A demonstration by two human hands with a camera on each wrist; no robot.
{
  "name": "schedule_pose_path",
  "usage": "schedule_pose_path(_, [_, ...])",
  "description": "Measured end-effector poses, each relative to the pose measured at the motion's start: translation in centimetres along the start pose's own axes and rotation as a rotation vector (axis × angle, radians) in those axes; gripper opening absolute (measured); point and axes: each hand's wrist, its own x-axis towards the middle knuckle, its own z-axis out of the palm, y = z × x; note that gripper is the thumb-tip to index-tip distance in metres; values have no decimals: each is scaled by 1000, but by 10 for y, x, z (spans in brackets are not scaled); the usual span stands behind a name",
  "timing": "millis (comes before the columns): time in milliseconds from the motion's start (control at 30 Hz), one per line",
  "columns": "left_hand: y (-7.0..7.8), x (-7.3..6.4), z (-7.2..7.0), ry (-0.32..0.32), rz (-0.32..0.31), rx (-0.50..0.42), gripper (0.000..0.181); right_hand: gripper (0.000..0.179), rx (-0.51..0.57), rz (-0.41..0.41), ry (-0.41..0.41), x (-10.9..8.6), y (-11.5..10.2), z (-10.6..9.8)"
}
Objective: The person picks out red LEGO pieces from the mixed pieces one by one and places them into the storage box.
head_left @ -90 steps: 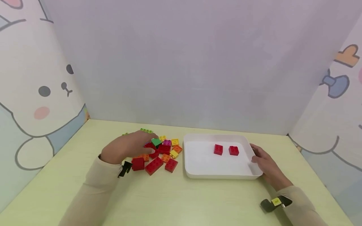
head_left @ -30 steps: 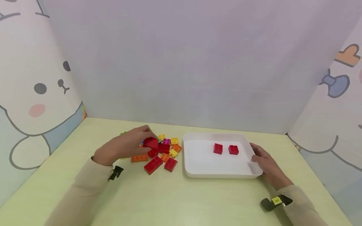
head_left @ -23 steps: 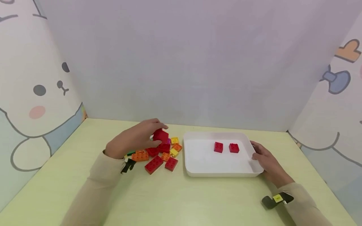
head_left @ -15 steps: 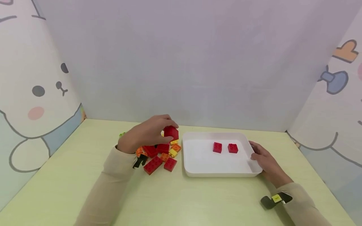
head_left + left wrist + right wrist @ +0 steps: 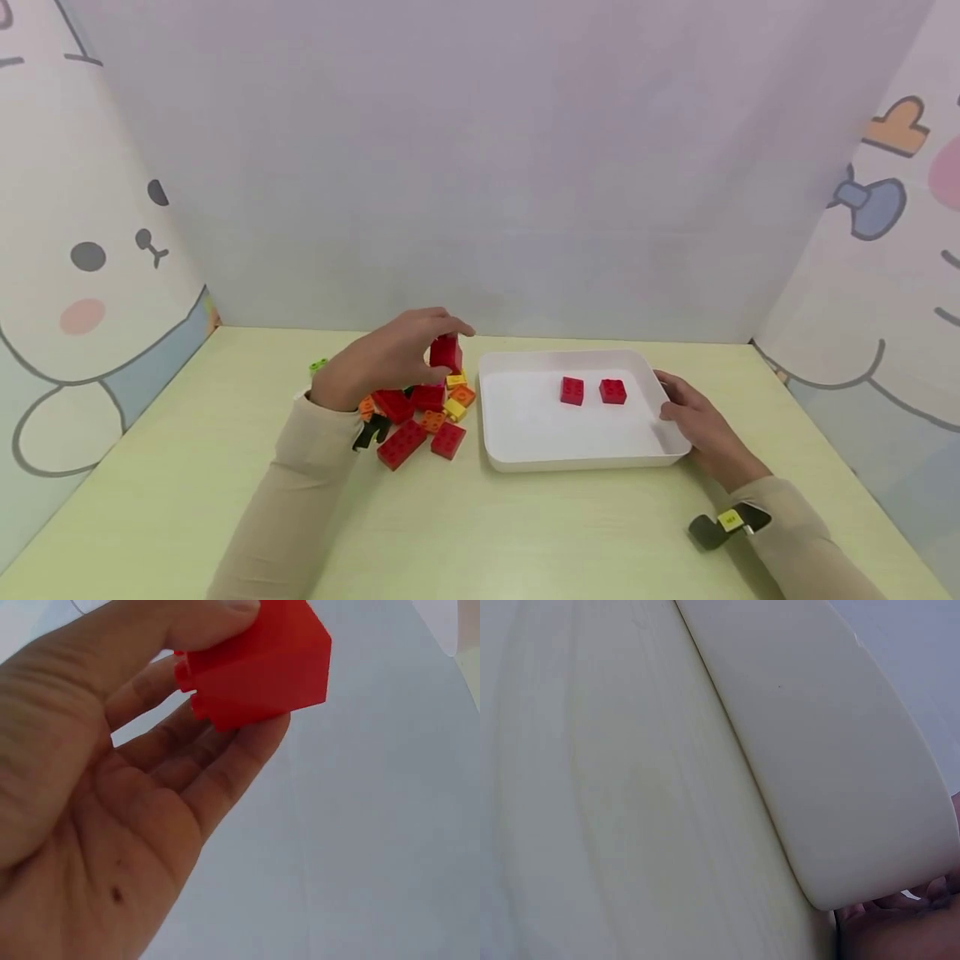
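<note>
My left hand (image 5: 393, 354) pinches a red toy building brick (image 5: 446, 354) between thumb and fingers, raised above the far side of a brick pile. In the left wrist view, the held brick (image 5: 262, 671) has its studs facing the palm and a smooth slanted side outward. My right hand (image 5: 701, 425) grips the right edge of a white tray (image 5: 525, 425), thumb over the rim. Inside the tray lie two small red bricks, one brick (image 5: 572, 391) left of the other brick (image 5: 612, 392). The right wrist view shows the tray's outer wall (image 5: 817, 765) and part of my right hand (image 5: 907, 930).
Left of the tray, the loose pile includes a long red brick (image 5: 402, 444), a shorter red brick (image 5: 447, 440), an orange brick (image 5: 462, 395), a yellow brick (image 5: 454, 409) and a light green piece (image 5: 318, 365). My left hand and forearm hide some pieces. A pale wall (image 5: 525, 208) stands behind the table.
My left hand took hold of a red brick in the pile, then lifted it and carried it rightward, towards the tray. My right hand has kept its grip on the tray edge.
</note>
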Motion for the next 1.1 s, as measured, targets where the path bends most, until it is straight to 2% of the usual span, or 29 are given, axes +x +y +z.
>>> schedule_pose_path(167, [6,9,-3,38,44,-11,45,71,-5,1,-2,-1,0,0])
schedule_pose_path(300, [18,22,-4,63,106,-43,39,71,-2,15,0,-2,0,-1])
schedule_pose_path(400, [28,32,-3,63,128,-65,38,71,5,20,0,-1,1,0])
schedule_pose_path(700, [36,46,1,27,78,-74,44,70,10,22,8,-3,-1,-3])
schedule_pose_path(867, [42,54,4,39,50,-76,46,68,4,4,-1,-5,-2,-5])
schedule_pose_path(1100, [59,74,9,39,120,-121,46,69,30,13,1,-4,-2,-1])
